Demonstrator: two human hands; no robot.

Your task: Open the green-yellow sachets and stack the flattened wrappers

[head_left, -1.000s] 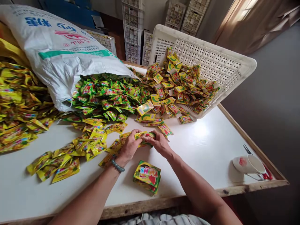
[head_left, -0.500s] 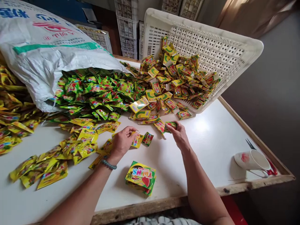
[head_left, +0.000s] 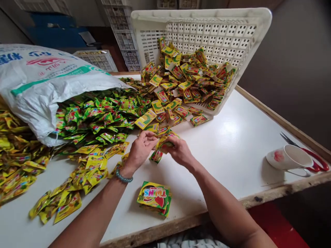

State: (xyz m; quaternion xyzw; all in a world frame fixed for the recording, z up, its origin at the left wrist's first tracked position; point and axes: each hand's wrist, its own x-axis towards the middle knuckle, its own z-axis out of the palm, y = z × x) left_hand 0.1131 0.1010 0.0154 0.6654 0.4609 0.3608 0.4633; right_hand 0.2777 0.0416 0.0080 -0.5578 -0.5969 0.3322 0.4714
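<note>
My right hand (head_left: pixel 178 148) grips a small yellow box (head_left: pixel 165 140) above the white table. Close beside it, my left hand (head_left: pixel 142 148) has its fingers pinched near the box's left end; what they hold, if anything, is hidden. Just below both hands lies a green packet (head_left: pixel 156 156). Nearer the front edge, two larger yellow-green boxes (head_left: pixel 154 198) are stacked. Yellow packets (head_left: pixel 95 163) spread to the left of my left hand. Many small yellow boxes (head_left: pixel 181 82) spill out of a tilted white crate (head_left: pixel 207 15).
A white sack (head_left: pixel 51 75) lies at the left with green packets (head_left: pixel 98 113) spilling from its mouth. More yellow packets (head_left: pixel 18 155) are heaped at the far left. A mug (head_left: pixel 288 156) and red-handled scissors (head_left: pixel 317 162) lie at the right edge. Stacked crates (head_left: pixel 120 34) stand behind.
My right hand has moved left to meet my left hand, and a small yellow box is now between them. The yellow packet near my left hand no longer shows. The view has shifted.
</note>
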